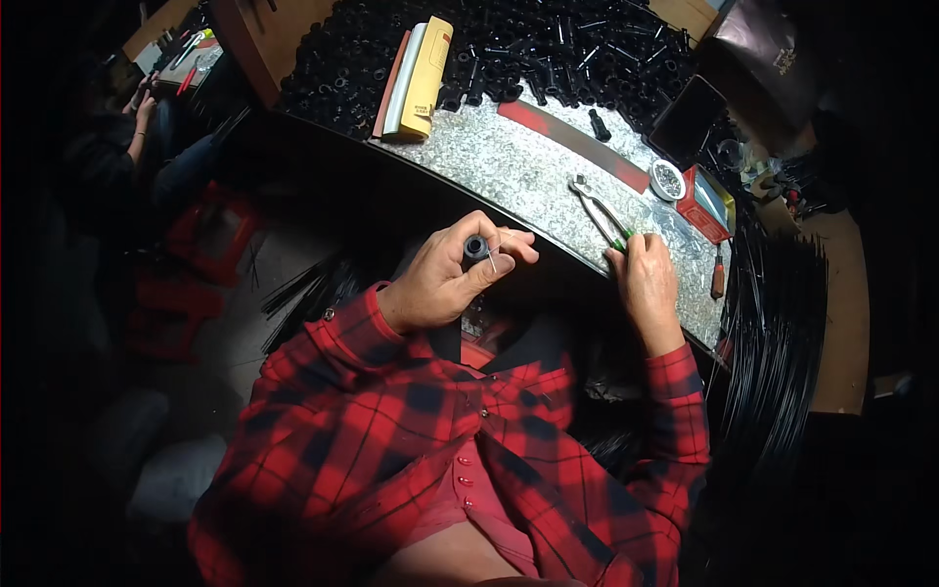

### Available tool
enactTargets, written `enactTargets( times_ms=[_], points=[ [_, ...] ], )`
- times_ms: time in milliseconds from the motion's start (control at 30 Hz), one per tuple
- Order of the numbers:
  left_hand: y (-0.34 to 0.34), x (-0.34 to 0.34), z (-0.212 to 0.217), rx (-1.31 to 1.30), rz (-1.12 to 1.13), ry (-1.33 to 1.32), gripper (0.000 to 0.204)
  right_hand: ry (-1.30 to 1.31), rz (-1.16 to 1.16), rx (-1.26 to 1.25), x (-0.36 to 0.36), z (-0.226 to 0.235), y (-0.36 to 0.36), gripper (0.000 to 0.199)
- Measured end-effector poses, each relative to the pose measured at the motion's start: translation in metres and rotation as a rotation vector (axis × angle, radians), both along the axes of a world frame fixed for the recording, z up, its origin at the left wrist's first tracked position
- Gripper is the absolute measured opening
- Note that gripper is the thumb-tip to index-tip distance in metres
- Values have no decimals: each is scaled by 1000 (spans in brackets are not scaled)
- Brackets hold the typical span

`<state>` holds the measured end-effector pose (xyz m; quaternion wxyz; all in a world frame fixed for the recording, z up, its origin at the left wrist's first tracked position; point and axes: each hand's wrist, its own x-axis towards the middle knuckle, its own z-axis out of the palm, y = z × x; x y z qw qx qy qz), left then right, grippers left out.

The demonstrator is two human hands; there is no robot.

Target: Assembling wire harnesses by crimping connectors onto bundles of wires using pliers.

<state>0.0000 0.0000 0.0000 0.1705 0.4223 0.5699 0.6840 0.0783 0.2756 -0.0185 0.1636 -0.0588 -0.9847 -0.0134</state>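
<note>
My left hand [455, 272] is held in front of the table's edge, fingers curled round a small black tubular part [476, 248], its round hollow end facing up. A thin pale pin or wire [492, 256] shows beside the part, near my thumb. At the table's front edge my right hand [648, 284] is closed on the green handles of a pair of pliers [599, 215]. The pliers lie on the speckled metal tabletop [528, 186], jaws pointing away to the left. Most of their grips are hidden under my fingers.
Black tubular parts [548, 49] are heaped along the back. A yellow booklet [428, 83], flat bar [572, 145], round white tub [667, 180], red box [704, 205] and screwdriver [718, 274] lie on the table. Black rods [773, 333] hang at right. Another person [142, 127] sits far left, near red stools [210, 235].
</note>
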Motion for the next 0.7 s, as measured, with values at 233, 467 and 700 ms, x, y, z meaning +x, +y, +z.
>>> enactTargets(
  times_ms=[233, 467, 700],
  points=[
    [-8, 10, 5, -66, 80, -231, 15, 41, 67, 75, -8, -3, 7, 26],
    [-2, 1, -9, -34, 292, 72, 21, -23, -23, -561, 16, 48, -25, 26],
    [-4, 1, -5, -82, 237, 17, 40, 332, 293, -28, 33, 67, -48, 25]
  ],
)
